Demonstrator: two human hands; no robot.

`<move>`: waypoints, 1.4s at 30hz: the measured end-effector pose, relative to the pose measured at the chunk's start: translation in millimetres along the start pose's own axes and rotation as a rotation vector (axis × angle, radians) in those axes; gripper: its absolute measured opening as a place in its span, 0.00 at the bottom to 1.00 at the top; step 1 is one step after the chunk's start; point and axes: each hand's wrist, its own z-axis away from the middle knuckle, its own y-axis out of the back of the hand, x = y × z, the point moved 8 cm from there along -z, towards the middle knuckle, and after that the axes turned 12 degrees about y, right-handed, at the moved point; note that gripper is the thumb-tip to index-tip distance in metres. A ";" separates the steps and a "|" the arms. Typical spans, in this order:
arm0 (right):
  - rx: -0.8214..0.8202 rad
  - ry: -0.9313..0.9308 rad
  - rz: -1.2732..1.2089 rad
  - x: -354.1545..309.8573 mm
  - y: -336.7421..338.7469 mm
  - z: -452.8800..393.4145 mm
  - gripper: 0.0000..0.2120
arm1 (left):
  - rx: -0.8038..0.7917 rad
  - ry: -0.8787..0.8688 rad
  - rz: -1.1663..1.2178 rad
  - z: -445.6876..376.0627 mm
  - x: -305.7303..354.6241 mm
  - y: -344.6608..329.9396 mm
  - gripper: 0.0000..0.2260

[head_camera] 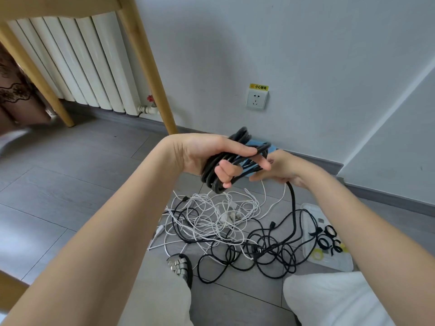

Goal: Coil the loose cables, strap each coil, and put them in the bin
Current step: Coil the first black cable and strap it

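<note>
The left hand (pixel 207 152) gripped a coil (pixel 231 158) of thick black braided cable, fingers curled through its loops, held up above the floor. The right hand (pixel 286 168) pinched the same cable's loose run (pixel 292 201), which dropped in a stiff line to a tangle (pixel 226 229) of thin white and black cords on grey tiles. Right of the tangle lay a clear flat tray (pixel 329 262) holding black loop straps (pixel 328 241). A blue bin (pixel 257 144) showed partly behind the coil.

A thick black braided cable (pixel 231 158) is wound in several loops, its tail hanging to a tangle of thin white and black cables (pixel 226 227) on the floor.
</note>
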 end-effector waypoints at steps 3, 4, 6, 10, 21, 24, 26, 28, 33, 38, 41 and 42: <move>-0.003 -0.005 -0.257 -5.3 -5.6 -2.8 0.10 | 0.044 0.062 -0.049 -1.9 -6.2 3.0 0.15; 0.005 0.005 -0.346 -10.8 -6.2 -3.2 0.10 | 0.075 0.084 -0.053 -3.4 -8.6 4.3 0.16; 0.042 0.015 -0.513 -23.6 -5.0 -2.2 0.08 | 0.123 0.090 -0.044 -6.9 -11.6 6.5 0.17; 0.091 0.031 -0.651 -39.9 -6.1 -1.2 0.05 | 0.214 0.099 0.010 -14.8 -15.1 9.0 0.14; 0.258 0.057 -0.859 -57.9 2.5 3.3 0.02 | 0.644 0.082 0.079 -28.1 -15.9 33.9 0.10; 0.263 0.079 -1.061 -62.9 4.8 8.2 0.03 | 0.546 -0.084 0.185 -30.5 -6.7 31.5 0.11; 0.240 0.108 -1.072 -68.6 2.1 11.2 0.04 | 0.465 -0.186 0.271 -31.6 -2.7 25.9 0.10; 0.243 0.194 -0.997 -73.0 4.6 12.1 0.04 | 0.479 -0.274 0.357 -29.4 0.7 28.8 0.10; 0.051 0.216 -0.544 -67.6 0.8 23.7 0.06 | 0.642 -0.593 0.778 -0.2 10.1 76.8 0.14; 0.115 0.409 -0.183 -84.7 -4.1 21.6 0.11 | 0.546 -0.845 0.916 24.0 33.9 76.9 0.14; -0.016 0.378 0.080 -72.6 -19.0 13.9 0.04 | 0.464 -0.960 0.886 38.5 54.6 64.8 0.14; -0.138 0.309 0.148 -59.9 -31.6 13.3 0.04 | 0.436 -0.996 0.893 43.6 59.7 62.6 0.14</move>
